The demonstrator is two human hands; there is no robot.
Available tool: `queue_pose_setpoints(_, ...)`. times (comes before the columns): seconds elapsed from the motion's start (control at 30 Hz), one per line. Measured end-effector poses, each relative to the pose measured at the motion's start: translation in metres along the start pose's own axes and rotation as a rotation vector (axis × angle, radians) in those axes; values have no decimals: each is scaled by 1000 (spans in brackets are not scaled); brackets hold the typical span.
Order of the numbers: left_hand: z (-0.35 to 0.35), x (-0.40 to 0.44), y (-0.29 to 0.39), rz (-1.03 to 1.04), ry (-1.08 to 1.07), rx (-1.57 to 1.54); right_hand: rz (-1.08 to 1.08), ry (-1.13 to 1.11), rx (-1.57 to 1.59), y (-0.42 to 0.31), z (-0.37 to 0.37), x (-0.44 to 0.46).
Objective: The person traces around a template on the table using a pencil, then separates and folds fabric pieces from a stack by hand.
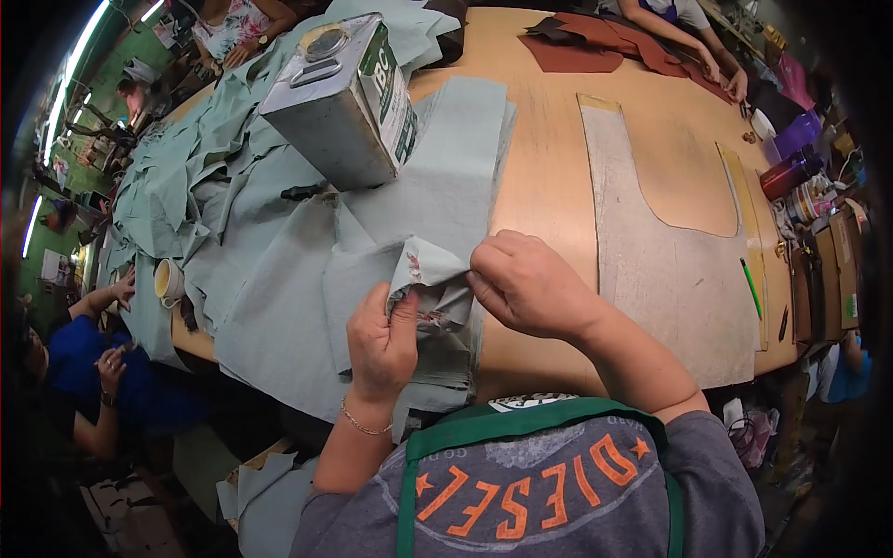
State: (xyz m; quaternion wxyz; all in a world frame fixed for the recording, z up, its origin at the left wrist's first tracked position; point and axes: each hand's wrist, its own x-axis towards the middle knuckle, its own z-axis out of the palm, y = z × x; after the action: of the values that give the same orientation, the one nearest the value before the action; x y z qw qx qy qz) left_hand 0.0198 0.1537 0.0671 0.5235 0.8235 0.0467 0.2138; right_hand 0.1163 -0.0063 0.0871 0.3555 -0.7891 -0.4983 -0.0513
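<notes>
Pinching a folded pale-green sheet (435, 262) over a matching stack (458, 149), the left hand (383, 342) grips one edge between thumb and fingers; the right hand (526, 285), fingers closed, holds its corner. This sheet seems partway done, the stack apparently left.

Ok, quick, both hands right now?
Left hand: closed, holding the folded pale green piece.
Right hand: closed, pinching the same piece's edge.

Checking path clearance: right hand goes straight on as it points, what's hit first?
Likely the folded pale green sheet, whose tip the right hand seems to pinch. Beyond it, the metal can looks roughly in line, though depth is unclear.
</notes>
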Motion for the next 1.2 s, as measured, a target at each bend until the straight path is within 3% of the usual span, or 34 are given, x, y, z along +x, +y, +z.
queue_pose_setpoints(0.13, -2, -2, 1, 20, 11, 149, 8, 81, 62, 4, 11, -1)
queue_pose_setpoints(0.37, 5, -2, 7, 183, -193, 41, 343, -266, 576, -7, 10, -5)
queue_pose_setpoints(0.47, 6, -4, 7, 100, -136, 36, 320, -291, 529, 0, 7, -5)
queue_pose_setpoints(0.53, -3, -7, 6, 52, -82, 66, 202, -118, 332, 14, 14, -8)
queue_pose_setpoints(0.57, -8, -11, -3, 158, -69, 153, 170, -79, 210, 21, 13, -6)
queue_pose_setpoints(0.7, -31, -20, 4, 166, -53, 377, 25, -108, 27, 23, 3, 19)
queue_pose_setpoints(0.77, -42, -26, -4, 464, 170, 648, -27, -49, -79, 42, 7, 26)
queue_pose_setpoints(0.8, -63, -33, -2, 226, 342, 385, -33, 32, -161, 72, 5, 29)
queue_pose_setpoints(0.83, -97, -45, -3, -11, 495, 118, 216, -35, -197, 96, -7, 27)
queue_pose_setpoints(0.87, -114, -53, -7, -127, 669, -65, 454, -103, -242, 117, -20, 31)
queue_pose_setpoints(0.9, -130, -64, -10, -100, 751, 30, 389, -129, -298, 128, -23, 42)
queue_pose_setpoints(1.0, -155, -71, -11, 78, 803, 420, 300, -223, -435, 145, -18, 58)
queue_pose_setpoints(1.07, -155, -58, 13, 61, 836, -135, 312, -274, -551, 155, -19, 88)
queue_pose_setpoints(1.13, -159, -54, 17, 111, 886, -288, 376, -249, -632, 178, -26, 114)
queue_pose_setpoints(1.2, -175, -61, -2, 226, 982, -30, 443, -181, -685, 191, -31, 136)
